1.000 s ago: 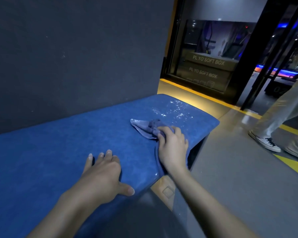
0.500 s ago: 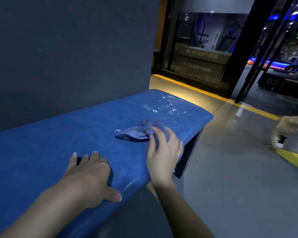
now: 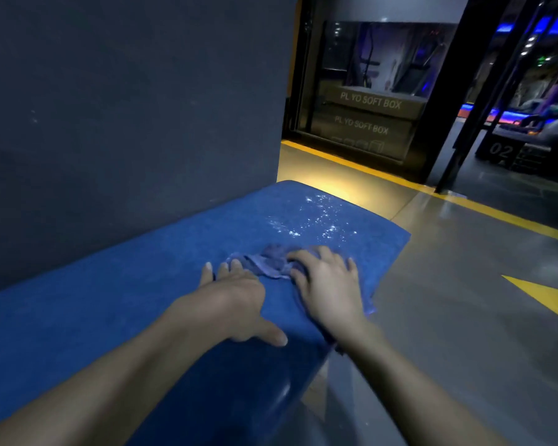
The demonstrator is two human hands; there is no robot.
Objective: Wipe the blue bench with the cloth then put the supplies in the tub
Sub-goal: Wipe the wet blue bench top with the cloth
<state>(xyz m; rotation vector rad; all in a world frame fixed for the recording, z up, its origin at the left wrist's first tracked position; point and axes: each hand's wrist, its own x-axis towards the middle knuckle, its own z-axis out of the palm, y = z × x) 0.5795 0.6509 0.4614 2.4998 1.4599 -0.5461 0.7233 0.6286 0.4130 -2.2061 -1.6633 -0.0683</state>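
Head view, looking down along a blue bench (image 3: pixel 110 317) set against a dark grey wall (image 3: pixel 126 107). Both bare forearms reach forward onto the bench top. The right hand (image 3: pixel 327 284) lies palm down on a crumpled blue-grey cloth (image 3: pixel 264 262), fingers spread and pressing it flat against the bench near the far end; its grip is not closed around the cloth but pins it from above. The left hand (image 3: pixel 236 300) rests flat and released on the bench, thumb out toward the front edge, with its fingertips (image 3: pixel 237 263) just touching the cloth's near edge. Half a second ago the left hand sat well back from the cloth, apart from the right hand; now it is just beside the right hand. The cloth has bunched tighter under the right hand, where earlier a loose flap trailed out to the left. Beyond the cloth, a patch of bright wet droplets (image 3: pixel 313 217) glistens on the bench top near its far end, as before. To the right is a grey floor (image 3: pixel 464 317) with yellow lines (image 3: pixel 496 217), and behind the bench end stand dark boxes (image 3: pixel 368 117) lettered "PL YO SOFT BOX". The sneaker and leg seen at the right edge half a second ago are gone from view. No tub or other supplies can be seen.
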